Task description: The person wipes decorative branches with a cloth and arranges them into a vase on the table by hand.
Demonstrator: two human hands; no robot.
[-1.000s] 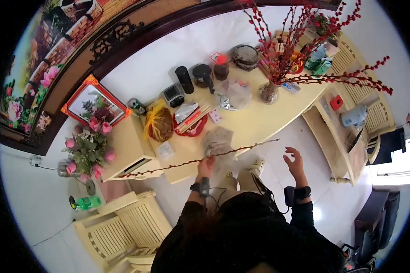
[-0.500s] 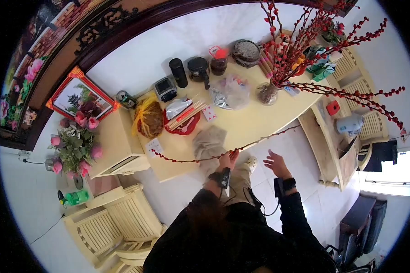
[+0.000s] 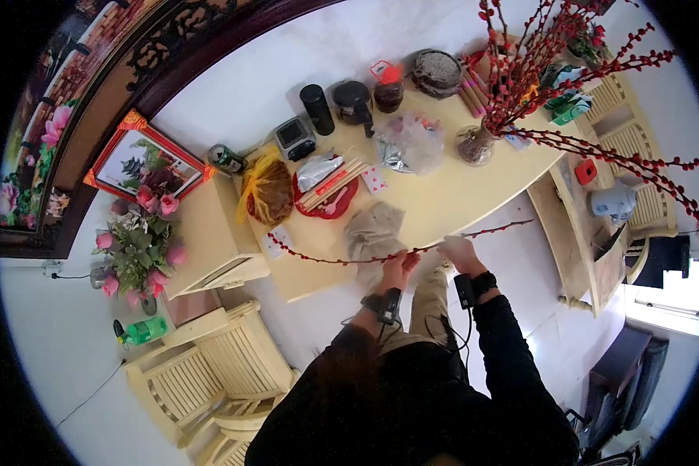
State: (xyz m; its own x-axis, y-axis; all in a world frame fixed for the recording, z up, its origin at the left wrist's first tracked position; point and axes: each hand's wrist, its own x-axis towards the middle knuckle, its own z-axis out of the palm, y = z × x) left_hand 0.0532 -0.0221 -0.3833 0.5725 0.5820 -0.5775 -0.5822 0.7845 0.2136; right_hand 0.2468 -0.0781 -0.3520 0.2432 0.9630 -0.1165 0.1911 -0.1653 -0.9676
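Note:
A long thin branch with red berries (image 3: 318, 259) stretches sideways in front of me, over the near edge of the table. My left hand (image 3: 398, 270) is closed around its middle, the fingers partly hidden. My right hand (image 3: 460, 255) overlaps the branch's right part; motion smears its fingers, so its grip is unclear. Just beyond the left hand, a crumpled greyish-beige cloth (image 3: 374, 225) lies at the table edge. Further right on the table, a glass vase (image 3: 474, 146) holds many similar red-berry branches (image 3: 512, 85).
The cream table (image 3: 443, 194) bears a red tray (image 3: 342, 203) with wooden sticks, a yellow bag (image 3: 268, 190), plastic bags (image 3: 412, 144), a black cylinder (image 3: 317, 109) and several jars. Pink flowers (image 3: 140, 256) and a wooden chair (image 3: 210, 373) are at left; a kettle (image 3: 615, 202) is at right.
My right hand, spread and apart from the branch before, has moved left and up to it. The left hand keeps its hold. The whole view has shifted slightly.

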